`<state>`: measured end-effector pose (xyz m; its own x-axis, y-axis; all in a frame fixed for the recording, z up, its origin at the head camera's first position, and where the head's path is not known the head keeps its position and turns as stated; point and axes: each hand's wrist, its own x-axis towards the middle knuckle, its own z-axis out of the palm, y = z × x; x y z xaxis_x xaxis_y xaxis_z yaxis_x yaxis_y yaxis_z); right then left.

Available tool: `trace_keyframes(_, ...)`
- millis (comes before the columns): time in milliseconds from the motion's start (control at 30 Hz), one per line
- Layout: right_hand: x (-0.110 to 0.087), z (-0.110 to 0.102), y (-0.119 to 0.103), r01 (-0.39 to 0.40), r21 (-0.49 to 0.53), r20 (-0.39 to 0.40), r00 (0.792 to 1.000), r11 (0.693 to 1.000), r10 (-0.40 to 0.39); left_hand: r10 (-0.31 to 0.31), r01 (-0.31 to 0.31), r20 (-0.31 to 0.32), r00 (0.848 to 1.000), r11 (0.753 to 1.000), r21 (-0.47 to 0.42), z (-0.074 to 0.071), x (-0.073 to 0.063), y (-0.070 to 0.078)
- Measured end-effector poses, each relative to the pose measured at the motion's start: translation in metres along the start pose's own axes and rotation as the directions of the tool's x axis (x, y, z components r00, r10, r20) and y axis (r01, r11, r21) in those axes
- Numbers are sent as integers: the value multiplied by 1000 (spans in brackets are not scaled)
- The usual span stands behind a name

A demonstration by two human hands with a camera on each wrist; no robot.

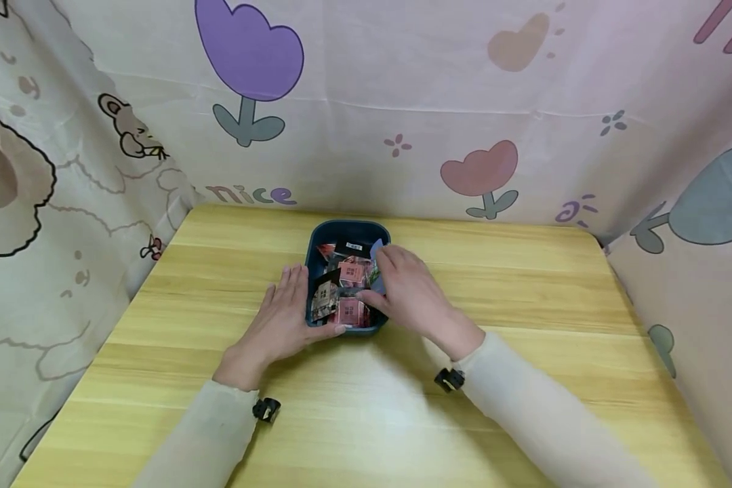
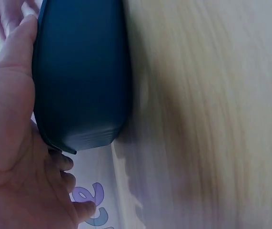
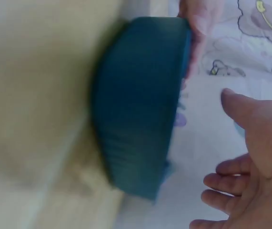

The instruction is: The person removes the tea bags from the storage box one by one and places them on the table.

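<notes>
A dark blue-green plastic tub [image 1: 349, 331] stands on the wooden table, filled with small printed packets [image 1: 351, 274] in pink, red and black. My left hand [image 1: 278, 318] rests against the tub's left side, fingers straight, with the thumb along the near rim. Over the right side hovers my right hand [image 1: 411, 291], thumb and fingers spread apart. In the right wrist view that hand [image 3: 250, 171] shows nothing between thumb and fingers. A blue packet [image 1: 376, 251] sticks up by the right fingertips; the hand partly hides it. The tub's wall [image 2: 83, 71] fills much of the left wrist view.
The pale wooden table [image 1: 512, 291] stretches to both sides of the tub. Behind and beside it hangs a printed cloth [image 1: 354, 81] with flowers and cartoon animals. Each wrist wears a small black strap mount [image 1: 266, 410].
</notes>
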<state>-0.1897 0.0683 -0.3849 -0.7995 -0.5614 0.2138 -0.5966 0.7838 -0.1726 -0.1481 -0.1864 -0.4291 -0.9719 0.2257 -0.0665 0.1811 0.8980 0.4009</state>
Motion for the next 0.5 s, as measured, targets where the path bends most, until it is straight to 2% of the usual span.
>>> trace_keyframes(100, 21, 0, -13, 97, -68, 67, 993, 993, -93, 18, -17, -4, 1000, 1000, 20, 0, -1, -2)
trace_keyframes(200, 37, 7, -27, 157, -101, 163, 977, 982, -139, 27, -27, 1, 1000, 999, 41, -1, -1, -3)
trace_keyframes(367, 53, 22, -43, 161, -148, 301, 947, 976, -110, 27, -27, 8, 1000, 999, 47, -1, 0, -4)
trace_keyframes(500, 61, 29, -49, 142, -202, 359, 931, 969, -62, 23, -23, 5, 1000, 999, 43, -1, -1, -4)
